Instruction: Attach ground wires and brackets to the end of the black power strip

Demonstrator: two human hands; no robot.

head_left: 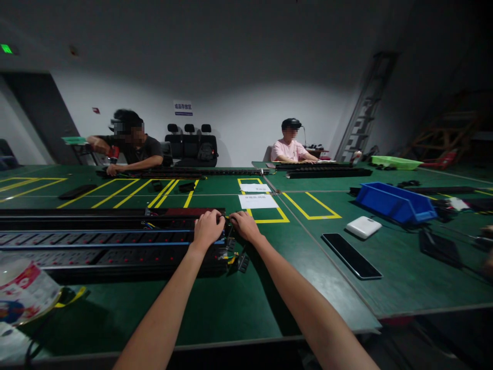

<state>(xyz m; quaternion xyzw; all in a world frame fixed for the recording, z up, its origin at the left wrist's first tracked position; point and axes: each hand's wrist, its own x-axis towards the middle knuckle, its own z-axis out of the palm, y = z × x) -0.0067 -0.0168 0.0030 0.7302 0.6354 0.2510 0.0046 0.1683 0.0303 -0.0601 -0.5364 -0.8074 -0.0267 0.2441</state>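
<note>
Power strips (131, 237), long and black with rows of sockets, lie side by side on the near left of the bench (304, 236). The left hand (208, 228) bends over their right end, its fingers curled; the right hand (245, 225) is just beside it, fingers bent by the strip ends. Whether either hand is pinching something or merely touching, I cannot tell, as the fingers hide the spot.

Judging by the long housings, the strips should be stiff and fairly heavy, perhaps slippery along their smooth rails; those long sides look the soundest place to hold. The loose wires (231, 258) and black connector (243, 262) at the right end look light, the wires flexible and easily strained, so the connector body would probably be a better grip than the wires.

Among the containers, a blue bin (385, 205) stands on the right; its contents are not clear. A light green tray (398, 163) is at the far right, its inside barely visible. At the near left edge is a printed tub (25, 295), contents unclear.
</note>
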